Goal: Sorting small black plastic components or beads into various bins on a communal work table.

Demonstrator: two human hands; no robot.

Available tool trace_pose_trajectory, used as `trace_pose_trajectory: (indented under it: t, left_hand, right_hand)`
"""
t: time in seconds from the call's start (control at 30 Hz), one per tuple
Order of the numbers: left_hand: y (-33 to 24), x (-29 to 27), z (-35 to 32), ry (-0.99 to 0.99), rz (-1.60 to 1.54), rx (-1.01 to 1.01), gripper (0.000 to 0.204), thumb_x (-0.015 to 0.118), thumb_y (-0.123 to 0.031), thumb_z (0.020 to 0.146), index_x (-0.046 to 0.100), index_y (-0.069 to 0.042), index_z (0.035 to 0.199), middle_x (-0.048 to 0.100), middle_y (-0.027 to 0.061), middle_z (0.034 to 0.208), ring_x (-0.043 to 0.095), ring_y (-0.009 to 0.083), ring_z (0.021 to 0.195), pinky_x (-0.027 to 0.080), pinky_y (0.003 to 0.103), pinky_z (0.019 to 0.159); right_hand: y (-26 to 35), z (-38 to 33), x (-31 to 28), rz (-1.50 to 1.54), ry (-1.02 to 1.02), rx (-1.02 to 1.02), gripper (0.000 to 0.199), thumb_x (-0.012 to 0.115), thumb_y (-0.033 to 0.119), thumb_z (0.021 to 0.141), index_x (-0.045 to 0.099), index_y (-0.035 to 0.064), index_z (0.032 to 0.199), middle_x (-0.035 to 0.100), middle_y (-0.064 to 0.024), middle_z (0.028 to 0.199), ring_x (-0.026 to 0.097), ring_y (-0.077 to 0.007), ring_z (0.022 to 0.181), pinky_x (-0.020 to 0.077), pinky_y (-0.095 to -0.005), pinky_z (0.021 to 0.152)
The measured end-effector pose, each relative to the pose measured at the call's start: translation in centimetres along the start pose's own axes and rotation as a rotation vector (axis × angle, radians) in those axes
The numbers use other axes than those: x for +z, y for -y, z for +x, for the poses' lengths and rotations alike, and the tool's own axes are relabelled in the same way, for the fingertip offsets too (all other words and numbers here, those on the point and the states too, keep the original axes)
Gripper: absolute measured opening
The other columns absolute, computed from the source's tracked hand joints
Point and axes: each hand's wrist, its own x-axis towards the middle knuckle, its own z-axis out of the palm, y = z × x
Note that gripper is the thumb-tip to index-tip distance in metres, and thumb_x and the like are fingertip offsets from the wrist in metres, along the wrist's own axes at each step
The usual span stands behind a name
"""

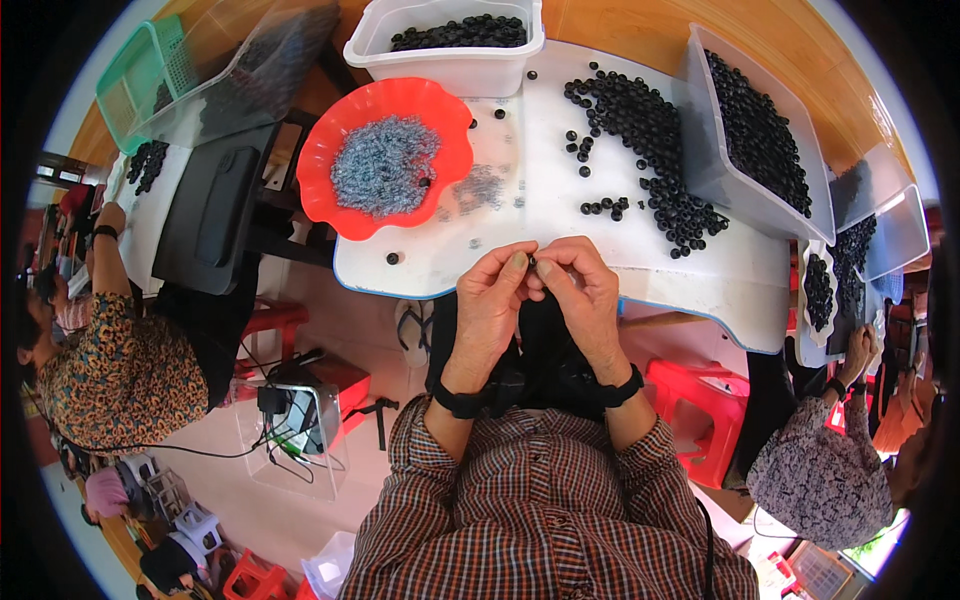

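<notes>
My left hand [490,300] and right hand [585,295] pinch one small black ring [532,263] together, just before the white table [540,215]; behind them, glossy red scalloped bowl [330,200] of grey metal bits [383,165]

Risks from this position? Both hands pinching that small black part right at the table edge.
1. The small black part sits between the fingertips of the left hand and right hand at the white table edge; a slip likely drops it to the floor.
2. Loose black rings lie close by; a forearm sweep may scatter them.
</notes>
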Motion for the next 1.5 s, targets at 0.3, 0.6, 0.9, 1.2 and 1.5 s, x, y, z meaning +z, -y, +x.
trace_pose_trajectory:
  t: [0.3,0.6,0.9,1.2,1.5]
  left_hand:
    - [0.8,0.2,0.1,0.024,0.117,-0.023,0.023,0.055,-0.009,0.099,0.064,0.004,0.115,0.065,0.0067,0.089,0.060,0.0114,0.073,0.053,0.024,0.065]
    - [1.4,0.5,0.0,0.057,0.005,-0.130,0.024,0.056,-0.013,0.099,0.063,0.003,0.114,0.066,0.0105,0.092,0.059,0.0113,0.071,0.050,0.025,0.063]
    - [1.5,0.6,0.1,0.067,-0.032,-0.138,0.024,0.055,-0.014,0.100,0.063,0.002,0.114,0.066,0.0105,0.093,0.058,0.0108,0.070,0.049,0.025,0.066]
    - [1.4,0.9,0.2,0.089,-0.246,-0.218,0.023,0.054,-0.015,0.100,0.063,0.001,0.114,0.066,0.0099,0.092,0.056,0.0103,0.072,0.047,0.025,0.065]
    - [1.4,1.2,0.1,0.065,-0.226,-0.204,0.024,0.055,-0.017,0.100,0.062,0.000,0.115,0.066,0.0095,0.093,0.056,0.0104,0.072,0.048,0.024,0.065]
  right_hand:
    - [0.7,0.4,-1.7,0.229,0.018,0.279,0.007,0.066,0.001,0.087,0.060,-0.0019,0.090,0.064,-0.0046,0.078,0.060,-0.0088,0.069,0.0510,-0.0222,0.063]
    - [-0.1,3.6,-7.6,-0.722,-0.385,-0.090,0.007,0.066,0.003,0.085,0.065,0.0033,0.092,0.059,-0.0084,0.086,0.062,-0.0191,0.065,0.0493,-0.0328,0.058]
    - [-2.2,5.4,-8.7,-1.299,-0.384,0.009,0.014,0.060,0.018,0.092,0.068,0.0108,0.101,0.056,-0.0105,0.096,0.063,-0.0320,0.072,0.0519,-0.0430,0.063]
    - [-1.7,4.3,-8.4,-1.256,-0.372,-0.126,0.008,0.059,0.011,0.091,0.061,0.0050,0.094,0.054,-0.0137,0.101,0.063,-0.0348,0.073,0.0526,-0.0442,0.060]
    - [0.9,1.0,-5.7,-0.274,-0.268,0.149,0.020,0.056,0.003,0.094,0.062,-0.0015,0.113,0.065,-0.0089,0.094,0.058,-0.0130,0.070,0.0489,-0.0265,0.065]
